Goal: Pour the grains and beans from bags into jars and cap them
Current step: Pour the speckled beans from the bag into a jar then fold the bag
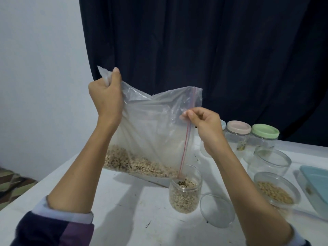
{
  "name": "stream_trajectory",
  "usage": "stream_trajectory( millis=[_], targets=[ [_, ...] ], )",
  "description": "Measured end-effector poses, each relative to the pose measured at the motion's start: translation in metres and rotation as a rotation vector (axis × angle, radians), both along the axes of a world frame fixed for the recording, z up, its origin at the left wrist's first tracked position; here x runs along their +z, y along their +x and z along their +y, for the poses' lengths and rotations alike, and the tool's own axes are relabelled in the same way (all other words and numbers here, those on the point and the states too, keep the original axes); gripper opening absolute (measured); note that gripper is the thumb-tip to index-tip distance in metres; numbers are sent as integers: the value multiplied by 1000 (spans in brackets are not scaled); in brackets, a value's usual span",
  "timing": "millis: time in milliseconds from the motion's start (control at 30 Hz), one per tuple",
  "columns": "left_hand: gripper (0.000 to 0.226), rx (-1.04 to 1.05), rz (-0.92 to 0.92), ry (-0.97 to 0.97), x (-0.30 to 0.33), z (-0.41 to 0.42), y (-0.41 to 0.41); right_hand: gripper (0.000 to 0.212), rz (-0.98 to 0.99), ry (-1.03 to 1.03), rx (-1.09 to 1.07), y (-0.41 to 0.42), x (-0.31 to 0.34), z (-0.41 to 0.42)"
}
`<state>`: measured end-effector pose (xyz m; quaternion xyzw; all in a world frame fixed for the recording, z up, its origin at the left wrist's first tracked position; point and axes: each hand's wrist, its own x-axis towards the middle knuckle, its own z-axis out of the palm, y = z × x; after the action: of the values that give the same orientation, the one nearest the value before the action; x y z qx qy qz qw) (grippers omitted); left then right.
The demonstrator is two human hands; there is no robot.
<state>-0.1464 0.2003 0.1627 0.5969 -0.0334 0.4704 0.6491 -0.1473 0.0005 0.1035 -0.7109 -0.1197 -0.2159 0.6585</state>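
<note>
A large clear zip bag (152, 125) with a red zip strip hangs tilted over the table, pale beans (127, 162) pooled along its lower edge. My left hand (106, 98) grips the bag's raised upper-left corner. My right hand (204, 121) pinches the zip edge. The bag's lowest corner dips into the mouth of an open clear jar (185, 192), which is more than half full of the same beans.
A clear lid or dish (217, 210) lies right of the jar. An open jar with beans (276, 190), an empty jar (269, 162), a pink-lidded jar (238, 132) and a green-lidded jar (264, 135) stand right. A teal tray (317, 183) sits at the right edge. White table (124, 210).
</note>
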Motion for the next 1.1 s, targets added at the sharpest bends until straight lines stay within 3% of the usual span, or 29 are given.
stream_trajectory(
  millis=[1100],
  targets=[
    [59,117,-19,179,0,-10,7,26,0,85,-69,-2,-4,-9]
  ],
)
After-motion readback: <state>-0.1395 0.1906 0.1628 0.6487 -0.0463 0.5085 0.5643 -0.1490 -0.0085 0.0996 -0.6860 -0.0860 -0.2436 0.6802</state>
